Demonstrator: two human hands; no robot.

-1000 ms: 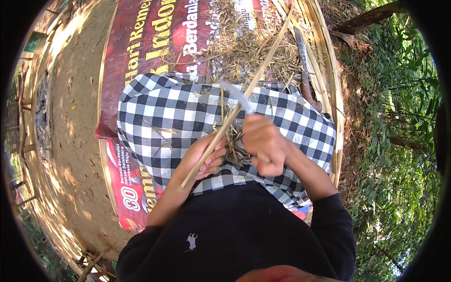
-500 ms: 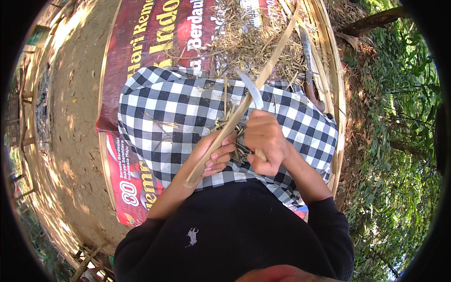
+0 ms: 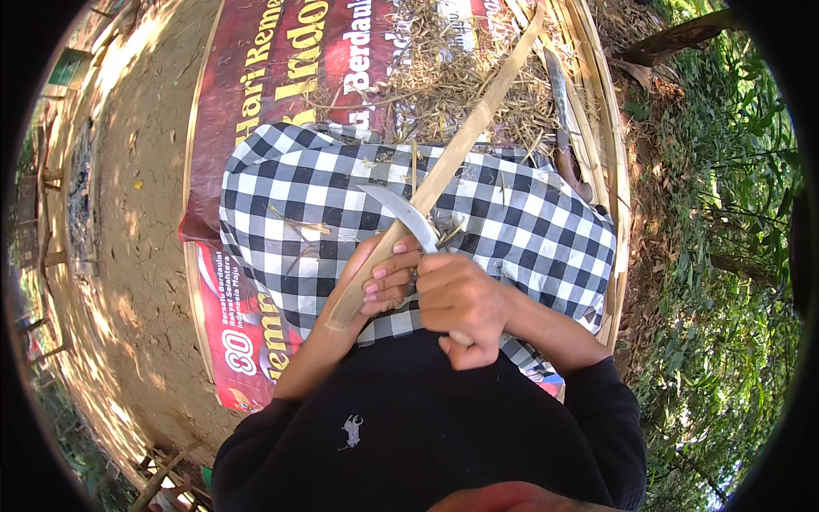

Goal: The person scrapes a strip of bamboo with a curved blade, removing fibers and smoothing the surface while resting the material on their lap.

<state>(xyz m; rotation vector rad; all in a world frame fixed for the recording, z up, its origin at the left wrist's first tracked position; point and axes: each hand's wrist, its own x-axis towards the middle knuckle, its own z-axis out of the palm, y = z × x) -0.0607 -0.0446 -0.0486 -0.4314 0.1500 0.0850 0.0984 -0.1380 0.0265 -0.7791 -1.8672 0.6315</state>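
A long flat strip of pale wood or bamboo [image 3: 467, 136] runs slantwise from my lap up to the far right. My left hand [image 3: 388, 277] is closed round it near its lower end. My right hand [image 3: 465, 303] grips the handle of a curved knife [image 3: 409, 215] like a small sickle. The blade lies across the strip just above my left fingers, its tip pointing up and left. Most of the handle is hidden in my fist; only its pale end shows. A black-and-white checked cloth [image 3: 299, 183] covers my legs, with a few shavings on it.
Beyond my lap a red printed banner [image 3: 217, 145] is spread out, heaped with thin shavings [image 3: 401, 94]. At the right lies a long-bladed knife [image 3: 559, 102] with a dark handle, beside long pale strips [image 3: 612, 171]. Bare ground [image 3: 141, 213] stretches left; green plants [image 3: 734, 256] grow right.
My right hand has drawn the curved knife down the strip toward my body and slightly left. My left hand keeps its hold on the strip, shifting a little.
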